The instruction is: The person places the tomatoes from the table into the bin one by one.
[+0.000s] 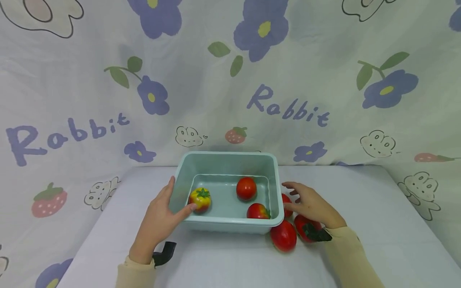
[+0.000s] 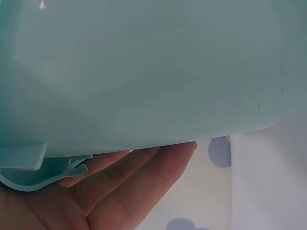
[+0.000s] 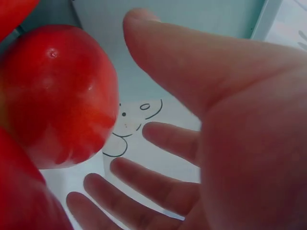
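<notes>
A pale green plastic bin [image 1: 230, 226] stands on the table. My left hand [image 1: 157, 218] holds its left side, thumb over the rim and fingers along the outer wall; the left wrist view shows those fingers [image 2: 139, 187] against it. Inside lie a red tomato [image 1: 246, 189], a yellow-and-red fruit with a green leafy top [image 1: 200, 199] and a red fruit with a yellowish end [image 1: 257, 211], partly hidden by the front rim. Right of the bin, my right hand [image 1: 311, 204] reaches beside a round red fruit [image 3: 60, 96], fingers spread, gripping nothing.
Two more red fruits lie close by, one at the bin's front right corner [image 1: 283, 236] and one under my right wrist [image 1: 304, 227]. A white cloth covers the table [image 1: 223, 260]. Behind it hangs a printed curtain [image 1: 201, 108] with flowers and rabbits.
</notes>
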Demonstrator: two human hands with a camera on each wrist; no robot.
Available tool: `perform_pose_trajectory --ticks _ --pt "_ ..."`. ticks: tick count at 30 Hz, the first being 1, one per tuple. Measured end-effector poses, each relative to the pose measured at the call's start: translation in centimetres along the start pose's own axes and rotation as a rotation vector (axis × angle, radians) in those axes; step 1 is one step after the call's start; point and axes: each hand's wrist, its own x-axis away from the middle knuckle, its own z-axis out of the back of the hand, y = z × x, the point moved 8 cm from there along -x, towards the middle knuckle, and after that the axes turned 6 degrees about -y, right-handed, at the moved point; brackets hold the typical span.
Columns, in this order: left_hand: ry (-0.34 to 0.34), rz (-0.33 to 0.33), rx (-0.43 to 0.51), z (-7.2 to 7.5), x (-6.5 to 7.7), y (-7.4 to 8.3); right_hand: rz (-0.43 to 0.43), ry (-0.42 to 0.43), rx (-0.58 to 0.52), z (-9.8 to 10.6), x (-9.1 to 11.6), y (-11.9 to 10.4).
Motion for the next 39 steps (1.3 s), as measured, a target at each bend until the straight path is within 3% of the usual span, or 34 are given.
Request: perform_pose_trajectory --ticks 19,25,39 --pt "-0.003 0.012 0.006 0.0 0.0 0.0 0.011 -0.134 -0.035 -1.6 -0.3 0.2" --pt "0.002 0.003 0.001 0.1 0.0 0.0 0.035 -0.135 -0.026 -1.7 -0.4 0.1" --pt "-0.028 0.036 -0.001 0.0 0.1 -0.1 -0.019 -0.119 -0.036 -1.5 -0.4 0.3"
